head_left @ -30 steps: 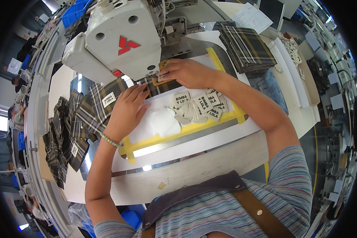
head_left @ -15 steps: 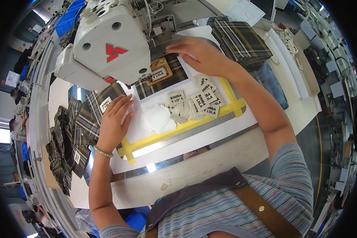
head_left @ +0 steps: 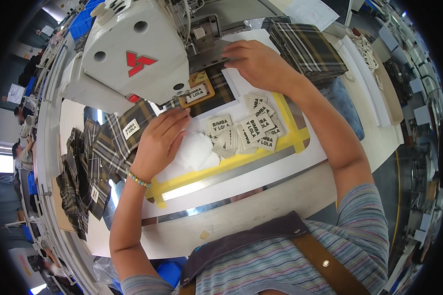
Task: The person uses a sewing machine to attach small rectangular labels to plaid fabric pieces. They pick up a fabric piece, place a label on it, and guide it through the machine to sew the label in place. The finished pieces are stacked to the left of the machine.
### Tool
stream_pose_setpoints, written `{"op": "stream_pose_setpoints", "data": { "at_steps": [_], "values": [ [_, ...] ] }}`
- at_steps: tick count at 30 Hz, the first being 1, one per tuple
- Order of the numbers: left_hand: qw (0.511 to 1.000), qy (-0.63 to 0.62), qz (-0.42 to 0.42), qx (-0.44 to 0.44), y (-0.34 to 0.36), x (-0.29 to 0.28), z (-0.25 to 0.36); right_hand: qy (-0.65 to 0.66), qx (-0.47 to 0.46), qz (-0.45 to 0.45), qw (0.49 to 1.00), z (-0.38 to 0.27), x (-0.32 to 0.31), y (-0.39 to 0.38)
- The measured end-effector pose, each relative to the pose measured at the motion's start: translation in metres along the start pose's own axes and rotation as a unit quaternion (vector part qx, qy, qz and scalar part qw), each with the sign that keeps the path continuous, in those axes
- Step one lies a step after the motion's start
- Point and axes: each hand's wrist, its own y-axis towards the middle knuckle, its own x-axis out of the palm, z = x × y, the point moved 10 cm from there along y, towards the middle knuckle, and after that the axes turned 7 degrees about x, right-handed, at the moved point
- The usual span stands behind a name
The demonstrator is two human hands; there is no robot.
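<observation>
A white sewing machine head (head_left: pixel 113 64) stands over a plaid fabric piece (head_left: pixel 219 98), where a yellowish frame (head_left: pixel 192 102) surrounds a light printed label (head_left: pixel 197 90). My left hand (head_left: pixel 162 140) rests open, fingertips near the fabric's lower-left edge and the frame. My right hand (head_left: pixel 263 66) is open above the fabric's upper right, its curved fingers by the metal machine plate (head_left: pixel 206 59). A pile of small light labels (head_left: pixel 251 128) lies between my forearms, beside white paper squares (head_left: pixel 192 152), within yellow tape (head_left: pixel 295 135).
Crumpled plaid pieces (head_left: pixel 76 182) and labelled plaid (head_left: pixel 113 142) lie left. A folded plaid stack (head_left: pixel 305 51) and a long white strip (head_left: pixel 359 83) are at back right. Blue bins (head_left: pixel 83 24) stand back left. Co-workers (head_left: pixel 22 155) appear at the far left.
My right hand has lifted off the frame and moved up and right, uncovering the framed label. My left hand shifted down, then back up and right toward the frame.
</observation>
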Motion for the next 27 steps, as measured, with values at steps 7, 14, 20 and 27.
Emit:
{"op": "stream_pose_setpoints", "data": {
  "at_steps": [7, 14, 20, 27],
  "values": [
    [0.998, 0.004, -0.043, -0.035, 0.026, 0.025, -0.02, 0.071, 0.008, -0.018, 0.997, 0.032, 0.002, -0.006],
    [0.996, -0.004, -0.07, -0.052, 0.03, 0.034, -0.034, 0.063, 0.002, -0.035, 0.997, 0.038, 0.009, -0.009],
    [0.993, 0.004, -0.097, -0.062, 0.031, 0.037, -0.039, 0.068, 0.02, -0.068, 0.995, 0.044, 0.016, -0.01],
    [0.994, 0.002, -0.094, -0.046, 0.031, 0.035, -0.04, 0.081, 0.032, -0.097, 0.991, 0.047, 0.022, -0.01]
  ]
}}
